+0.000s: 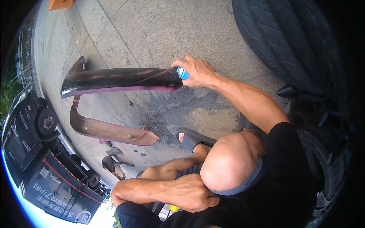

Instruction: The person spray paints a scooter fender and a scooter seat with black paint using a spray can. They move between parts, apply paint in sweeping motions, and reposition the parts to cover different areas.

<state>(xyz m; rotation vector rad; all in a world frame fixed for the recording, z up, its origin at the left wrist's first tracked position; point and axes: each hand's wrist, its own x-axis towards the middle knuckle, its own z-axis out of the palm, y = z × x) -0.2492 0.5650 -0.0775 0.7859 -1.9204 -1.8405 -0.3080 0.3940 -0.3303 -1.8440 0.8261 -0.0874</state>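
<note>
My right hand (pixel 195 72) grips a blue spray can (pixel 182 73) at the right end of a long curved dark panel (pixel 118 79) with a magenta edge. Below that panel, a pinkish-brown curved panel (pixel 110 130) stands apart from my hand. My left hand (pixel 192 192) is curled closed against my bare knee (pixel 228 161); whatever its fingers may hold is hidden. A foot in a grey sandal (pixel 190 140) is on the paving below.
A large tyre (pixel 285 38) is close at the upper right, another (pixel 323 163) at the lower right. A dark truck (pixel 49 163) stands at the left beside a railing (pixel 26 49). An orange object (pixel 61 4) is at the top left; dark scraps (pixel 112 163) lie on the paving (pixel 159 30).
</note>
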